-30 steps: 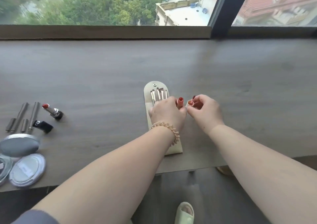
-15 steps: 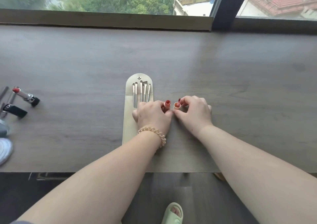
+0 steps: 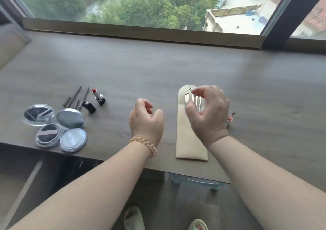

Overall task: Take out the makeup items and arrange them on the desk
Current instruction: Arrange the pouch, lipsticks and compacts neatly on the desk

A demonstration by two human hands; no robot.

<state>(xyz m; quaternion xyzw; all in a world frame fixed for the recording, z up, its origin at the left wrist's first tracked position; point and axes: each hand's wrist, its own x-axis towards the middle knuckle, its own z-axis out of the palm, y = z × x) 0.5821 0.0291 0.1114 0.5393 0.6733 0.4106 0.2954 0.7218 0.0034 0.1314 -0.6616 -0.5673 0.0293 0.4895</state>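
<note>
Both hands are up off the desk and holding nothing as far as I can see. The left hand [image 3: 146, 119] hovers with its fingers loosely curled, empty, a coiled beige hair tie [image 3: 144, 144] around the wrist. The right hand [image 3: 209, 113] is spread, fingers apart, floating right over the top end of the beige brush pouch [image 3: 189, 141], so it covers part of it.

The pouch lies flat near the front edge of the desk [image 3: 158, 67], flap open, and a few thin silver brush handles [image 3: 187, 98] poke out of its pocket under the fingers. Just past the right hand, a small reddish item [image 3: 230, 117] sits on the desk, mostly hidden, can't tell what it is.

Further left there's the stuff already laid out: an open red lipstick [image 3: 98, 96] with its black cap [image 3: 89, 106] next to it, some grey pencil-like sticks [image 3: 80, 96], and a cluster of round compacts [image 3: 55, 127] by the front edge, lids off. They sit close together, well apart from the pouch.

Behind the desk is a big window [image 3: 141, 2] looking out on trees and rooftops.
</note>
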